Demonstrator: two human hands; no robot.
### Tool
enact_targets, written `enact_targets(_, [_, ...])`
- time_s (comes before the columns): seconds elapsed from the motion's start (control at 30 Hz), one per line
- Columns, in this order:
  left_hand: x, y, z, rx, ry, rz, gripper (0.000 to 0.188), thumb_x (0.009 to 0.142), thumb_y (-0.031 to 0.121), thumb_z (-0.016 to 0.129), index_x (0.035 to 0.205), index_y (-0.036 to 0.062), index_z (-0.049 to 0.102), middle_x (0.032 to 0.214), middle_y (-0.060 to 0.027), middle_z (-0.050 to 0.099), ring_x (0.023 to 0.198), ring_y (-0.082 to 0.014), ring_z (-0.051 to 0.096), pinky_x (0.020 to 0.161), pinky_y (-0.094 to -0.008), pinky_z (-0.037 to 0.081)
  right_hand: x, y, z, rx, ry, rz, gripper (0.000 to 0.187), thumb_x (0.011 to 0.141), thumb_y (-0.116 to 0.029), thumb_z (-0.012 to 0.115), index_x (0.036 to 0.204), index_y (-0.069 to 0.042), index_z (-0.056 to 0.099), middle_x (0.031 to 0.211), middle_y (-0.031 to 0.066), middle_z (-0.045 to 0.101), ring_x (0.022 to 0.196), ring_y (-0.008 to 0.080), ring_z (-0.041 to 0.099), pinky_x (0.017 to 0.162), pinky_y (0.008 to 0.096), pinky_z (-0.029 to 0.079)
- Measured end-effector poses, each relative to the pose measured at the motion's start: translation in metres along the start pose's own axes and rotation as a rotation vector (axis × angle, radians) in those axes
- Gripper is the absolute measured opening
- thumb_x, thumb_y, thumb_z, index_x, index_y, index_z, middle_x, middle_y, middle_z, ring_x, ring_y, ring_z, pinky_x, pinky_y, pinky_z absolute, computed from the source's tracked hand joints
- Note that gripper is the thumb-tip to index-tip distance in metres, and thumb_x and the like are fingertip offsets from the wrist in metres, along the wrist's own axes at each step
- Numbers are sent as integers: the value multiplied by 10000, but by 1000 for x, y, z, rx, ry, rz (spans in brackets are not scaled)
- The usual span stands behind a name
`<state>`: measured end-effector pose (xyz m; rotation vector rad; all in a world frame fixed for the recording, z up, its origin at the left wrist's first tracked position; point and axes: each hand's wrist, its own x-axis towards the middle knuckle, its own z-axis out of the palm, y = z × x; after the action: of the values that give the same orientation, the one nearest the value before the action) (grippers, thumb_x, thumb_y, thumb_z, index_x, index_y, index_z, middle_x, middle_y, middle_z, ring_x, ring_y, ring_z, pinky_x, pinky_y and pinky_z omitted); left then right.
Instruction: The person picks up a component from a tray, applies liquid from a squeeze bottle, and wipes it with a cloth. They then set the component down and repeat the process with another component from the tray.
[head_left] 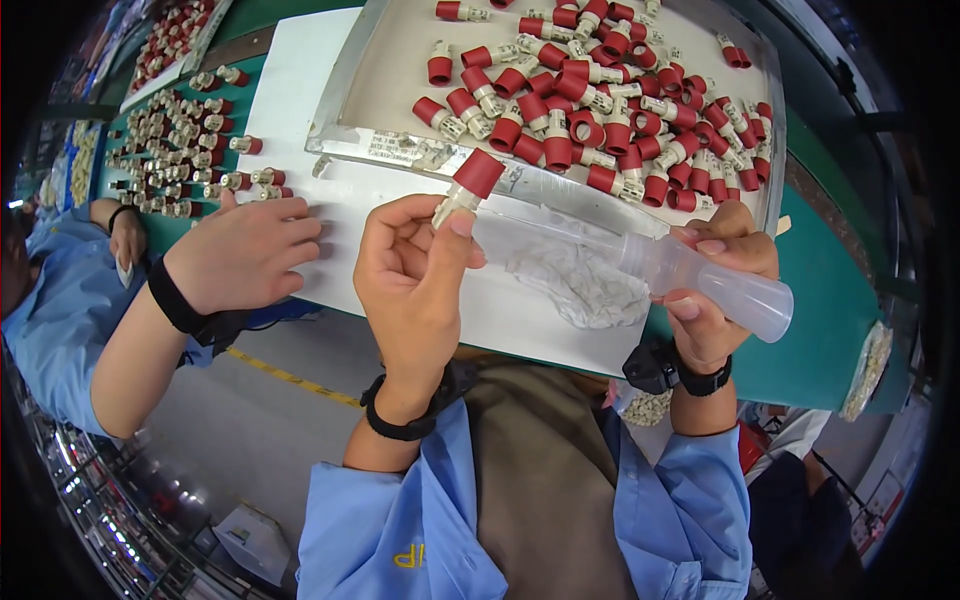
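Between the thumb and fingers of my left hand [412,280] is a small cream plug-like part with a red collar [479,173], tilted with its red end up. My right hand [722,272] is closed around a translucent plastic bottle [748,298]. From the bottle a long clear tapered stem [570,232] reaches left toward the held part; whether its tip touches that part is hard to tell. Beyond both hands a shallow tray [400,152] carries a loose heap of similar red-and-cream parts [586,128]. Crumpled clear plastic [585,285] lies below the stem.
A co-worker's hand [245,248] rests at the left, near many standing red-and-metal parts [180,150] on the green table [820,300]. White board [285,90] lies under the tray. A bag of small pale pieces [868,370] hangs at the right edge.
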<state>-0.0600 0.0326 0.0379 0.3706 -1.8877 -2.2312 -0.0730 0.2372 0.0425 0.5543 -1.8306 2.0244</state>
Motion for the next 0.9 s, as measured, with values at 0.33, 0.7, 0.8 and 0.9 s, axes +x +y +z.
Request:
enact_targets(0.33, [5,1,-6,-452,-133,-297,190,866,156,539,965,1,491,774,-92,568,586,-133,535,543,-246,442,-1,2,-3,-48,-8,-25,439,567,-139,825,880,-44,532,862,93,538,764,181,567,699,296,492])
enact_targets(0.7, [8,11,-16,-911,-305,-650,249,927,225,393,1019,7,472,800,-73,523,587,-99,456,495,-229,397,1,0,-5,-74,-46,-61,436,574,-152,823,891,-53,541,874,100,574,760,166,541,680,274,457])
enact_targets(0.8, [11,11,-18,-1062,-333,-770,258,932,220,376,1048,3,452,792,-59,500,582,-87,432,484,-225,383,1,0,-6,-80,-50,-71,438,574,-152,824,896,-53,544,868,100,574,756,165,539,677,272,454])
enact_targets(0.9, [12,13,-20,-1206,-338,-869,261,931,206,372,1078,-3,424,790,-53,486,575,-83,419,482,-222,381,0,-1,-5,-82,-48,-82,441,573,-154,824,900,-53,546,852,96,571,750,165,537,673,270,451])
